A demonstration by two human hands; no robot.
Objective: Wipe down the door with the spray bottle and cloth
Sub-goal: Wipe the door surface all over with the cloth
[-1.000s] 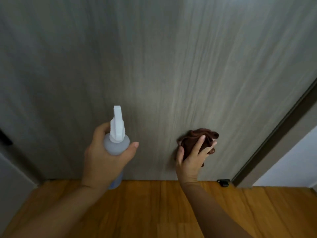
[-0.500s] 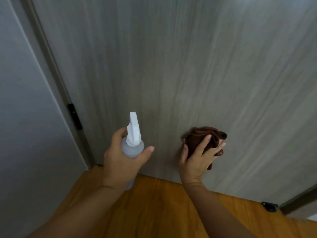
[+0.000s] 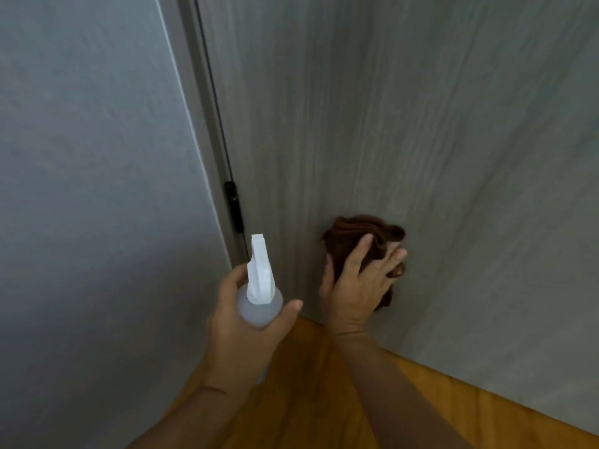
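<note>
Pressing against the lower part of the grey wood-grain door (image 3: 421, 140), a bunched brown cloth (image 3: 359, 231) is held flat by the right hand (image 3: 356, 286), fingers spread over it. To its left and nearer, a translucent spray bottle (image 3: 259, 306) with a white trigger head is gripped by the left hand (image 3: 240, 322), thumb wrapped round its shoulder. No label or writing can be read on the bottle, and its contents cannot be told. A black hinge (image 3: 234, 205) is seen at the door's left edge beside a grey wall (image 3: 90, 189), above the wooden floor (image 3: 324, 400).

Grey-brown door (image 3: 405, 124) with fine vertical wood grain. Dark brown cloth (image 3: 363, 231) against door. Left of door: plain pale grey wall (image 3: 90, 189), black hinge (image 3: 234, 205). Translucent spray bottle (image 3: 259, 306), white nozzle. Below door: orange-brown wooden floor (image 3: 421, 409).
</note>
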